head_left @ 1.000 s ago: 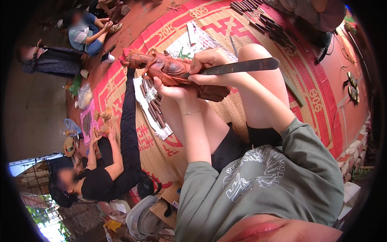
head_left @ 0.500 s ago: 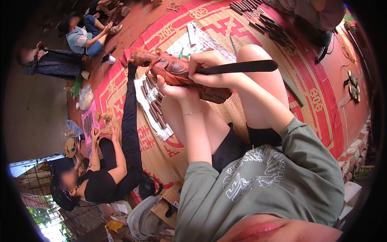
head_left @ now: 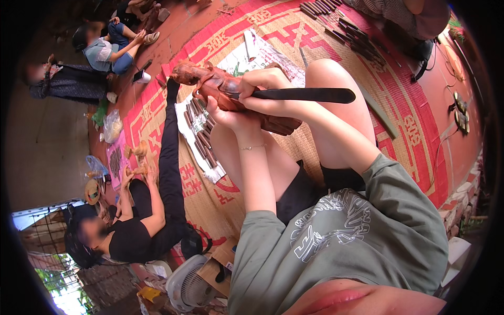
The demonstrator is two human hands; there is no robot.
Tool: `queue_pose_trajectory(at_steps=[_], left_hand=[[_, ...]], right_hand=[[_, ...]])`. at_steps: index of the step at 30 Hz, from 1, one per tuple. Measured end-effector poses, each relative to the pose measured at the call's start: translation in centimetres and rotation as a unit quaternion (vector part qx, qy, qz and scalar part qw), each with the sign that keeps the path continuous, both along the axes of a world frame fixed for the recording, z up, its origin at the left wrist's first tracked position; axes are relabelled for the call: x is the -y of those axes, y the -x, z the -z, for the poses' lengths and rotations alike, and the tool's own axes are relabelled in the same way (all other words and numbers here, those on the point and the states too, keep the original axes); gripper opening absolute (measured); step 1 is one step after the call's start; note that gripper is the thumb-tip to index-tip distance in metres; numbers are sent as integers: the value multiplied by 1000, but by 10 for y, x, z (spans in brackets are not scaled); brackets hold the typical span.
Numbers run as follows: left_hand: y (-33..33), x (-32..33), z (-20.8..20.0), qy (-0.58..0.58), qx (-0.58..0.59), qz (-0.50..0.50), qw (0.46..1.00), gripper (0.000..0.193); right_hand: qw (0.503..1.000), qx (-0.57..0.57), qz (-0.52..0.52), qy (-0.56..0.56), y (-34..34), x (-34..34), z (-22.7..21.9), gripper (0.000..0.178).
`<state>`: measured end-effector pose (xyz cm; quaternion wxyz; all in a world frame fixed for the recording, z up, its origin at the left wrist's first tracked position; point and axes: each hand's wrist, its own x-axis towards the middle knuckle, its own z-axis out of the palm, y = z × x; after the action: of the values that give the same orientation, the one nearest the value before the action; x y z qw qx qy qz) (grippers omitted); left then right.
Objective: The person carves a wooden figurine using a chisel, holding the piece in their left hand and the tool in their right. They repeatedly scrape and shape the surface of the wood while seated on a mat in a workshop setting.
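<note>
Left hand (head_left: 237, 118) cups a carved reddish figure (head_left: 219, 83), fingers mostly hidden, right hand (head_left: 266, 86)'s curled snug round a dark tool (head_left: 310, 94), rods (head_left: 206, 143) near the white cloth (head_left: 214, 175)'s corner.

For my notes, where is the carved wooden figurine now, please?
In the head view, the carved wooden figurine is upper left of centre, in the left hand.

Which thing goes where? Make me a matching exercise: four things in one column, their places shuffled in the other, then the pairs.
Things:
1. reddish-brown carved wooden figure
2. long, flat, dark tool
3. round white plastic fan
4. pair of dark sandals

Places:
A. beside the brown cardboard box
B. on the red floor at right
C. in the right hand
D. in the left hand

Pairs: 1-D, 2-C, 3-A, 4-B
</note>
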<state>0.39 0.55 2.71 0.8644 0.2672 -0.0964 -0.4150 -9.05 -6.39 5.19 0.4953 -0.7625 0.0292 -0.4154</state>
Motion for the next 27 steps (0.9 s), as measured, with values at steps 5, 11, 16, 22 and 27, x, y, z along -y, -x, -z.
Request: queue_pose_trajectory(at_steps=[5, 11, 16, 22, 27], left_hand=[[9, 9, -1, -8, 53, -50, 997, 68], [4, 6, -9, -4, 30, -91, 995, 72], [-4, 3, -1, 19, 12, -47, 999, 71], [-2, 7, 0, -20, 64, -107, 992, 71], [-3, 6, 0, 1, 26, -97, 995, 72]], right_hand=[[997, -68, -10, -20, 14, 9, 7, 9], [997, -24, -35, -64, 11, 4, 2, 9], [997, -9, -54, -56, 5, 2, 4, 9], [994, -108, -15, -15, 15, 11, 5, 8], [998, -17, -28, -49, 4, 0, 7, 10]])
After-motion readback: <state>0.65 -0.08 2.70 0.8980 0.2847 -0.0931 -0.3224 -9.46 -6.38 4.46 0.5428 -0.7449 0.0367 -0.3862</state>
